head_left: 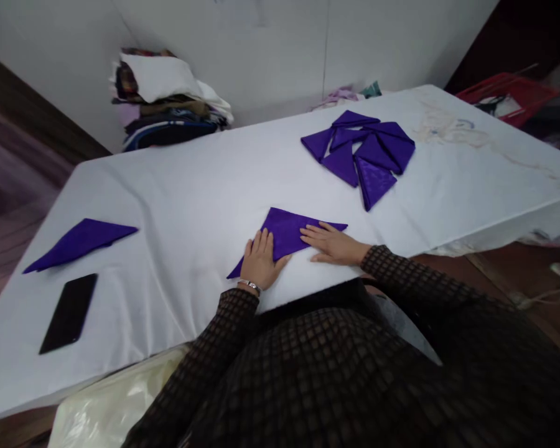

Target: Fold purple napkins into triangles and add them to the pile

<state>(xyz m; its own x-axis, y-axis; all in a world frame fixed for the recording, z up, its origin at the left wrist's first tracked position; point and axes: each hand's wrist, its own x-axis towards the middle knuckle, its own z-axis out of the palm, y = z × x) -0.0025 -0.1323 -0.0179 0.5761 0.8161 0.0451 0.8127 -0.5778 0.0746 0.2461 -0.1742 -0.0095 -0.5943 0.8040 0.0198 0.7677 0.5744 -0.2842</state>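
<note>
A purple cloth napkin, folded to a triangle, lies at the near edge of the white-covered table. My left hand rests flat on its left corner, fingers spread. Lying flat as well, my right hand presses the napkin's right edge, fingers pointing left. Neither hand grips anything. Several folded purple triangles sit in an overlapping cluster farther back to the right. Another folded purple napkin lies at the far left.
A black phone lies near the table's left front edge. A pile of folded clothes stands against the wall at back left. A red crate sits beyond the table's right end. A pale bag hangs below the front edge.
</note>
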